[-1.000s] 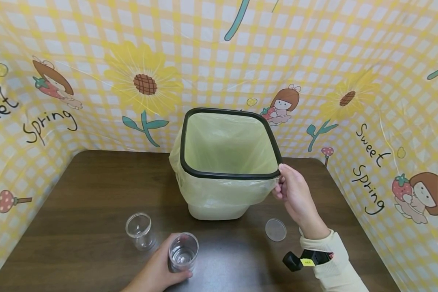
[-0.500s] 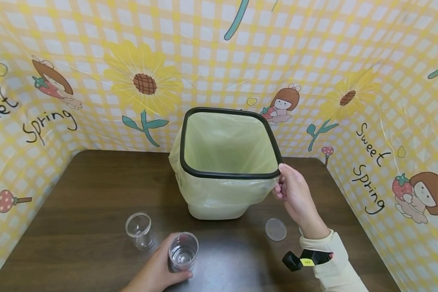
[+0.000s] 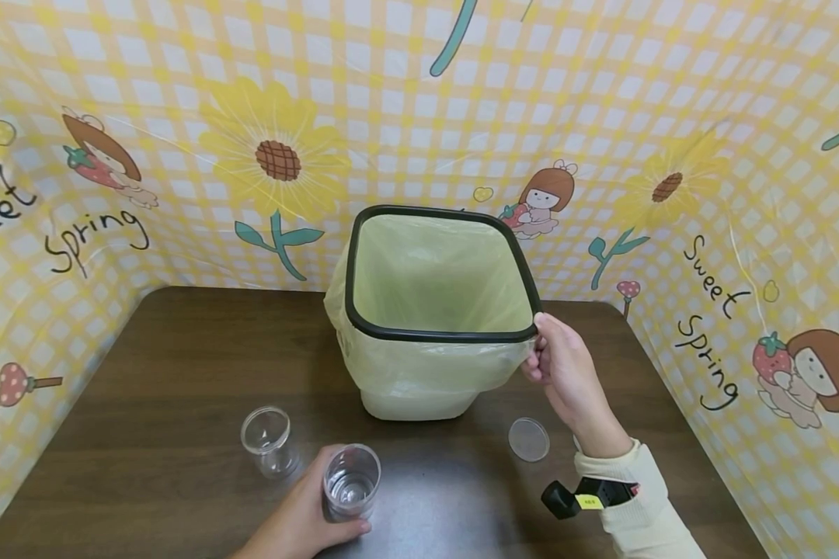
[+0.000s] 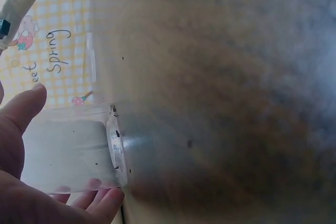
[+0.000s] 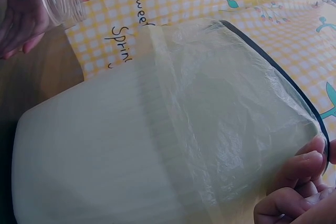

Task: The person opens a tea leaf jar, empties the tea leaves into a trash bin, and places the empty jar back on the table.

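My left hand [image 3: 303, 508] wraps round a clear plastic jar [image 3: 352, 483] on the near side of the table; in the left wrist view the jar [image 4: 68, 150] shows liquid inside, thumb on one side and fingers on the other. A light trash can [image 3: 416, 405] stands mid-table, lined with a pale yellow bag [image 3: 433, 369] folded over its outside and held by a black rim [image 3: 440, 336]. My right hand [image 3: 566, 365] pinches that rim at its near right corner, thumb on top; in the right wrist view its curled fingers [image 5: 302, 169] press the bag below the rim.
Left of the held jar stands a second clear jar [image 3: 269, 442] without a lid. A round clear lid [image 3: 528, 440] lies flat right of the can on the dark wooden table [image 3: 182, 373]. Yellow checked cloth [image 3: 405, 116] walls in the back and sides.
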Demonstrator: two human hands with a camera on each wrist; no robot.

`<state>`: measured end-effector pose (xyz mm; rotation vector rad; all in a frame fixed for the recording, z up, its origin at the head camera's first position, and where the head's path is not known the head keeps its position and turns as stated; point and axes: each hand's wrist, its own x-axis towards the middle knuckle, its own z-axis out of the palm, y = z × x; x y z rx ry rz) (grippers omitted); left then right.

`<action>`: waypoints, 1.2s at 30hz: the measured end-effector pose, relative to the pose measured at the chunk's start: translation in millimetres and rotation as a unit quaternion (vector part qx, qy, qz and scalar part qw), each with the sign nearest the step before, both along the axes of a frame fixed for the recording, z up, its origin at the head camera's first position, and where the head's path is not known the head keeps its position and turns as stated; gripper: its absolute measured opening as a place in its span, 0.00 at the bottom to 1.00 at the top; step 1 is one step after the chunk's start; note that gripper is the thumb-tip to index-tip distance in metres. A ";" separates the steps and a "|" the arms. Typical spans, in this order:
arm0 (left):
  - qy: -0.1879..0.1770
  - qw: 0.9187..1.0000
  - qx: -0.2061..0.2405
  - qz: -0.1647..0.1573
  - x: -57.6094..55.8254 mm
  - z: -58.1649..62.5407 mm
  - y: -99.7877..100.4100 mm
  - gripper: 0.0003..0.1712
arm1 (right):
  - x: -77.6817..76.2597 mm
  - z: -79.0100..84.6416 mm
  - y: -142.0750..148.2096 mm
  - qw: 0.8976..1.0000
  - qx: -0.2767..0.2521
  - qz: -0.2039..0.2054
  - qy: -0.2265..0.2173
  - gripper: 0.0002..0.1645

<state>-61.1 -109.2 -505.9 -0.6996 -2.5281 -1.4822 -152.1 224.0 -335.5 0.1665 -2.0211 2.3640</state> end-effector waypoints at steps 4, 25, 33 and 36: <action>-0.005 1.000 0.004 0.001 1.3 1.6 -0.7 0.52 | -0.6 -0.3 -0.3 1.000 0.004 0.000 -0.002 0.22; -0.060 0.998 0.001 0.027 6.4 31.2 0.2 0.64 | 0.4 1.3 0.7 1.000 0.006 0.011 0.003 0.22; -0.033 0.999 -0.016 0.022 6.1 42.3 -0.6 0.64 | -1.2 1.9 2.3 1.000 0.010 0.023 0.003 0.21; -0.028 0.999 -0.009 0.015 5.4 48.3 -0.9 0.62 | -1.1 2.9 3.3 0.999 0.014 0.032 0.003 0.21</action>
